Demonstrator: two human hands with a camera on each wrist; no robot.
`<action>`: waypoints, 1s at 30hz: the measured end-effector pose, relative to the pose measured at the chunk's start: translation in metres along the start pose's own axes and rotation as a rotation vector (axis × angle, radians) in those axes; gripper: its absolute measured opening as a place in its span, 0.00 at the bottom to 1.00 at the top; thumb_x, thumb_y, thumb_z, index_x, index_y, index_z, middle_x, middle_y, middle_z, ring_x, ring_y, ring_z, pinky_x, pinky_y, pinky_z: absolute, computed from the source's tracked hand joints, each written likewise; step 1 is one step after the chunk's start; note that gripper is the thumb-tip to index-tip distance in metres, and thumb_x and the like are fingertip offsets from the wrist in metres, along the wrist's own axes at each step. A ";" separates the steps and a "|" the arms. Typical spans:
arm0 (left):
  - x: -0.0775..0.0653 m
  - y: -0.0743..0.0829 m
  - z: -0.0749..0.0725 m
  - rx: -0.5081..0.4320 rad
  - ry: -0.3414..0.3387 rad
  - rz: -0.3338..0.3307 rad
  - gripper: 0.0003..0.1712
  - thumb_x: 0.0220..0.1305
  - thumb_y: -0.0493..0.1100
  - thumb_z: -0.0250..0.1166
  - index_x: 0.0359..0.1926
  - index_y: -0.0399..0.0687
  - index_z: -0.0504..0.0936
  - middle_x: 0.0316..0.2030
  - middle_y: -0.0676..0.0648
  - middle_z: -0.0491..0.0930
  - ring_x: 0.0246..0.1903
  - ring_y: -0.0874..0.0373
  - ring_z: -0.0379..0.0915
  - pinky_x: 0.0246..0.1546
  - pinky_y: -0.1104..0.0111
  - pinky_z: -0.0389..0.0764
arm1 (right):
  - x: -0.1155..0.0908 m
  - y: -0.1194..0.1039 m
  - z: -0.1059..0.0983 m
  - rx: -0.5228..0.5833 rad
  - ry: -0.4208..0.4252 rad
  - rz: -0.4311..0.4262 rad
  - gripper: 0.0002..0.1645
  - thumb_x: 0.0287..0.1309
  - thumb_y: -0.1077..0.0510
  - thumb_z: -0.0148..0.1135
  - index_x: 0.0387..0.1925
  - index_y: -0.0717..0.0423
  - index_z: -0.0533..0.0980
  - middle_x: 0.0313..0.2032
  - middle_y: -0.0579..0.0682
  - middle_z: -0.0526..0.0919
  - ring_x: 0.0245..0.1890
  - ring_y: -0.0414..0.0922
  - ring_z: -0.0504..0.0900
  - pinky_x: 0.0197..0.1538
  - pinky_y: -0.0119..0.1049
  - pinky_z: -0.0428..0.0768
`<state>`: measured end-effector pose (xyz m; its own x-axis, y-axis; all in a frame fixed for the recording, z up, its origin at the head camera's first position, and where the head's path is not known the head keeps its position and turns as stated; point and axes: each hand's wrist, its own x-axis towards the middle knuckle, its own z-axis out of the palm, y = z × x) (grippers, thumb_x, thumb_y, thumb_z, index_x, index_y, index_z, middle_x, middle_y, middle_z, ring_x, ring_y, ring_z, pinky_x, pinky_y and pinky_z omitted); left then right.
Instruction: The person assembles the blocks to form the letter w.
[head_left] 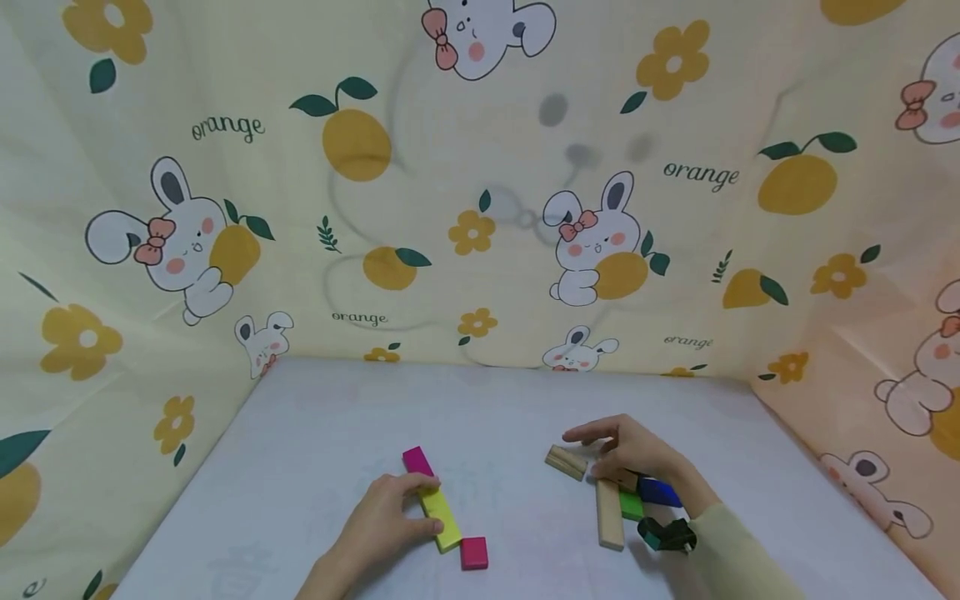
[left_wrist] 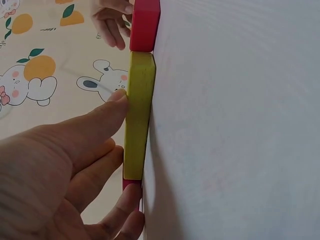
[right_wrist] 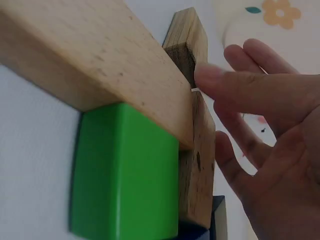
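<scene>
My left hand [head_left: 390,512] rests along a yellow block [head_left: 440,518]. In the left wrist view the thumb touches the yellow block's edge near one end. Other fingers lie farther along it, two of them against a magenta block [left_wrist: 131,186] at its end. A red-pink block [left_wrist: 145,25] meets the opposite end. My right hand [head_left: 637,450] hovers over a group of blocks, fingers loosely spread. Its thumb tip touches or nearly touches a short grooved wooden block [right_wrist: 187,42]. Close by lie a long plain wooden block [right_wrist: 125,65], another wooden block [right_wrist: 200,160] and a green block [right_wrist: 135,175].
A blue block [head_left: 660,492] lies beside the green one, under the right wrist. Near that wrist is a dark object [head_left: 666,534], its kind unclear. A white surface [head_left: 300,467] carries everything, with a printed cloth [head_left: 480,167] rising behind and at both sides.
</scene>
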<state>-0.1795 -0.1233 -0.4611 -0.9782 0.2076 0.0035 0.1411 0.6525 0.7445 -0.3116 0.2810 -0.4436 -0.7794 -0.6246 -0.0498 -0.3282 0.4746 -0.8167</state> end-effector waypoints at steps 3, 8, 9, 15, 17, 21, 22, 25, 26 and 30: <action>0.000 -0.002 0.000 0.004 -0.003 -0.003 0.29 0.48 0.52 0.79 0.52 0.52 0.84 0.46 0.56 0.81 0.47 0.53 0.70 0.52 0.48 0.74 | 0.004 0.004 0.001 0.067 -0.046 0.005 0.34 0.49 0.68 0.73 0.60 0.51 0.77 0.58 0.50 0.79 0.56 0.55 0.72 0.56 0.49 0.74; 0.001 -0.004 0.000 0.006 -0.010 0.000 0.29 0.48 0.52 0.79 0.52 0.52 0.84 0.47 0.55 0.81 0.48 0.52 0.71 0.53 0.46 0.73 | 0.011 0.008 0.005 0.123 -0.100 0.018 0.38 0.47 0.72 0.71 0.63 0.53 0.75 0.61 0.52 0.76 0.58 0.57 0.71 0.55 0.49 0.74; 0.001 -0.004 0.000 0.007 -0.010 -0.001 0.29 0.48 0.52 0.79 0.52 0.52 0.84 0.47 0.55 0.81 0.49 0.52 0.71 0.53 0.46 0.73 | 0.012 0.008 0.006 0.123 -0.107 0.020 0.39 0.47 0.73 0.70 0.63 0.53 0.75 0.62 0.52 0.75 0.58 0.57 0.71 0.55 0.49 0.74; 0.002 -0.003 0.001 0.001 0.000 0.003 0.28 0.48 0.52 0.79 0.52 0.53 0.84 0.47 0.56 0.81 0.48 0.52 0.71 0.53 0.47 0.73 | 0.019 0.009 0.010 0.131 -0.131 0.029 0.41 0.45 0.77 0.67 0.63 0.53 0.75 0.63 0.51 0.74 0.60 0.55 0.69 0.59 0.52 0.71; 0.002 -0.003 0.001 -0.001 0.004 0.006 0.28 0.48 0.52 0.79 0.52 0.53 0.84 0.47 0.56 0.80 0.48 0.52 0.70 0.53 0.47 0.73 | 0.021 0.010 0.010 0.139 -0.137 0.033 0.41 0.44 0.77 0.67 0.63 0.53 0.75 0.63 0.51 0.74 0.60 0.55 0.69 0.60 0.53 0.70; 0.002 -0.004 0.001 0.003 0.012 0.011 0.28 0.47 0.52 0.79 0.52 0.54 0.84 0.47 0.56 0.80 0.49 0.51 0.70 0.54 0.46 0.73 | 0.022 0.010 0.010 0.155 -0.144 0.040 0.41 0.44 0.77 0.67 0.63 0.54 0.74 0.63 0.52 0.74 0.60 0.54 0.69 0.60 0.54 0.69; 0.002 -0.003 0.001 0.005 0.014 0.016 0.28 0.47 0.52 0.79 0.52 0.54 0.84 0.47 0.56 0.80 0.49 0.51 0.70 0.53 0.46 0.73 | 0.022 0.011 0.009 0.158 -0.143 0.043 0.41 0.44 0.77 0.67 0.63 0.54 0.74 0.63 0.52 0.74 0.60 0.55 0.69 0.60 0.54 0.70; 0.001 -0.003 0.001 0.011 0.019 0.027 0.29 0.47 0.52 0.80 0.51 0.53 0.84 0.47 0.56 0.81 0.49 0.51 0.70 0.53 0.46 0.73 | 0.023 0.011 0.009 0.158 -0.130 0.053 0.41 0.44 0.76 0.68 0.63 0.53 0.75 0.62 0.53 0.74 0.59 0.55 0.69 0.58 0.51 0.71; 0.001 -0.003 0.000 0.013 0.021 0.032 0.29 0.47 0.52 0.80 0.51 0.53 0.84 0.47 0.56 0.81 0.49 0.51 0.70 0.53 0.46 0.73 | 0.023 0.012 0.009 0.157 -0.126 0.057 0.41 0.44 0.76 0.69 0.63 0.53 0.75 0.62 0.53 0.74 0.58 0.55 0.69 0.58 0.50 0.71; 0.001 -0.002 0.000 0.011 0.018 0.026 0.29 0.47 0.52 0.80 0.52 0.53 0.84 0.47 0.56 0.80 0.48 0.52 0.70 0.52 0.48 0.74 | 0.024 0.012 0.009 0.139 -0.138 0.055 0.42 0.44 0.75 0.69 0.63 0.51 0.75 0.62 0.52 0.74 0.57 0.55 0.68 0.56 0.48 0.71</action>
<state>-0.1804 -0.1245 -0.4630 -0.9767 0.2115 0.0352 0.1683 0.6548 0.7368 -0.3298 0.2657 -0.4593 -0.7107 -0.6835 -0.1667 -0.2029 0.4260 -0.8817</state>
